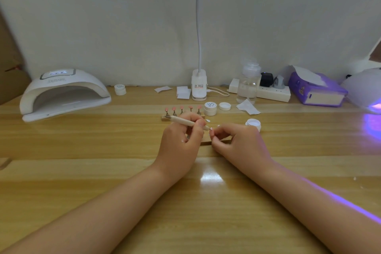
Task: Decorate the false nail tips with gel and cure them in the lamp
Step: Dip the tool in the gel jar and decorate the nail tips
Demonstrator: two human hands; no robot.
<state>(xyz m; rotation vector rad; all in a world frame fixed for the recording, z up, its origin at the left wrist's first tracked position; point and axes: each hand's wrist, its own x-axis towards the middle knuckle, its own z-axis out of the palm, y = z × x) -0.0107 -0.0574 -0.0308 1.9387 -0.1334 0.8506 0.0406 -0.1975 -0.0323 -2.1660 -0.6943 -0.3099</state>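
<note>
Your left hand (181,138) has its grip closed around the pen-like gel tool (188,122), fingers curled on the pale barrel near its working end, the tip aimed across at your right hand (237,140). That hand's grip is narrow: thumb and forefinger pinch something small just where the tool tip meets it, most likely a nail tip or its stand, though it is too small to make out.

A false tip should be featherlight, springy and slick, so hold it by the edges or the stand, never the gel-wet face, and keep the tool pressure gentle; the tip could flick away.

Directly beneath both grips lies a wooden holder strip (218,141) on the tabletop (103,171). Just beyond the left grip, a second strip carries five pink nail tips (181,107) upright on stands. Beyond the right grip sit an open gel pot (254,123), a closed jar (210,108) and a loose lid (225,106).

Far out to the left of your grip, the curing lamp (64,93) stands with its mouth facing you, well apart from the work.
</note>
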